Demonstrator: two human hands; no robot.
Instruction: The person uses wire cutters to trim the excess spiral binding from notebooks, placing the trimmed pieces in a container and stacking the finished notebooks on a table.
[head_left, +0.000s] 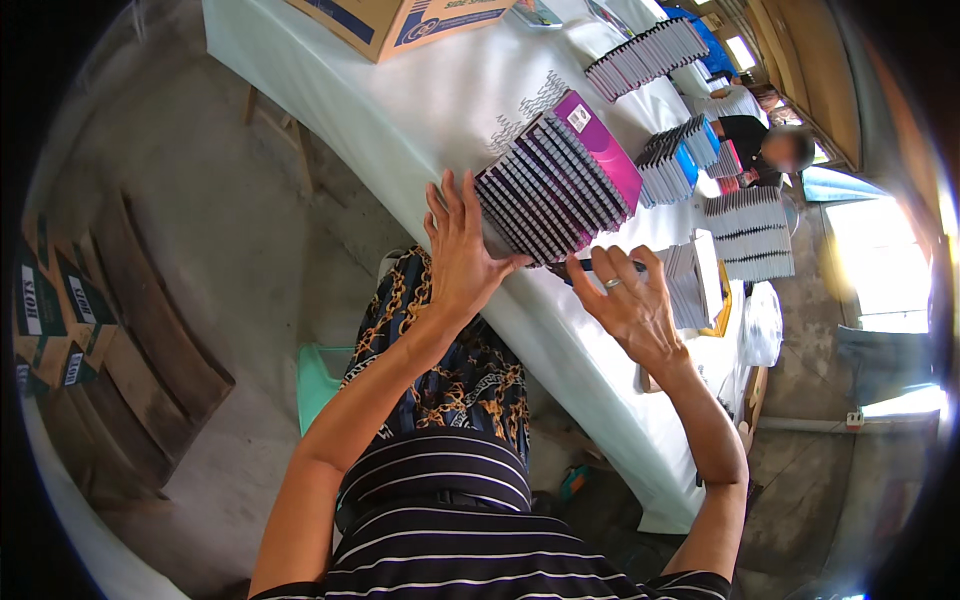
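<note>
A long table (420, 110) under a pale cloth carries everything here. A cardboard box (400, 20) sits at its far left end, and a tight row of notebooks with a purple cover (560, 185) stands by the near edge around the middle. More stacks of notebooks (648, 52) lie along the far edge, blue-covered ones (680, 160) mid-table, and further piles (750, 235) toward the right end.

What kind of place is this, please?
Probably a packing or sorting workshop: stacks of spiral notebooks on a long cloth-covered table, a cardboard box, bare concrete floor, another person working nearby.
</note>
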